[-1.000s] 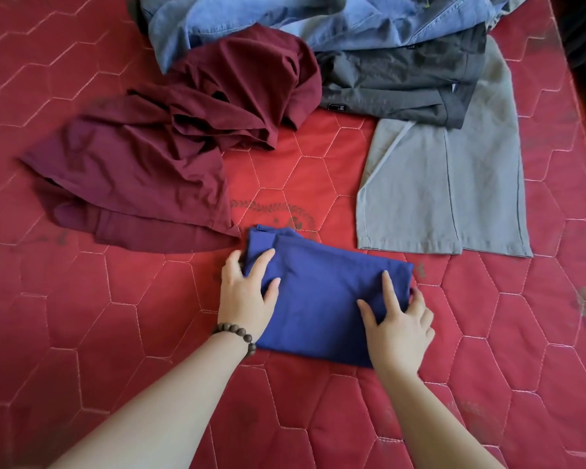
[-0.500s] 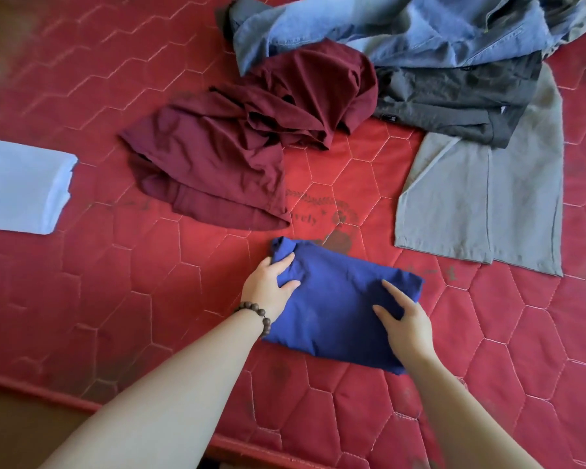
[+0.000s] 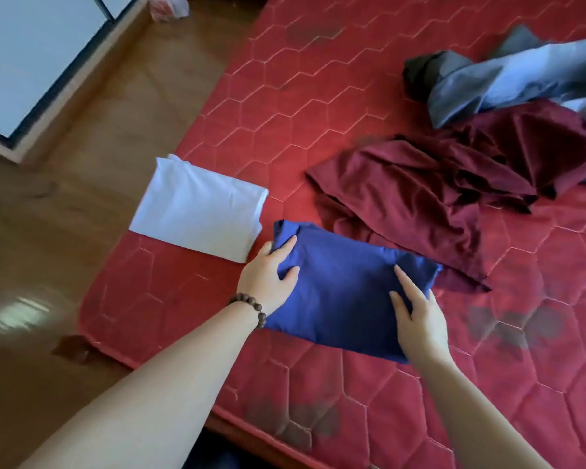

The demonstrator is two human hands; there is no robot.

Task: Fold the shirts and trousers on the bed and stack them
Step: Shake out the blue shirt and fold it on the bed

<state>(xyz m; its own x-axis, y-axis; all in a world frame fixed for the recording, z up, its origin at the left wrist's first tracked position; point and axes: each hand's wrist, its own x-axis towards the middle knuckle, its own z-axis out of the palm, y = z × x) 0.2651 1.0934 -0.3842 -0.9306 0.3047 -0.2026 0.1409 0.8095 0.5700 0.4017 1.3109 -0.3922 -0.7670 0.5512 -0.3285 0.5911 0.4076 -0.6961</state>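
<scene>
A folded blue garment is held just over the red mattress. My left hand grips its left end, thumb on top and fingers under the cloth. My right hand grips its right end the same way. A folded white garment lies to the left, close to the mattress edge. An unfolded maroon shirt lies crumpled behind the blue one. A light blue garment and a dark grey one sit in a heap at the far right.
The mattress edge runs diagonally at the left, with wooden floor beyond it. A white panel with a dark frame lies on the floor at top left. Dark stains mark the mattress at the right.
Both hands have taken hold of the folded blue garment and carried it left toward the white one. My view has swung left, so the floor and the white garment now show.
</scene>
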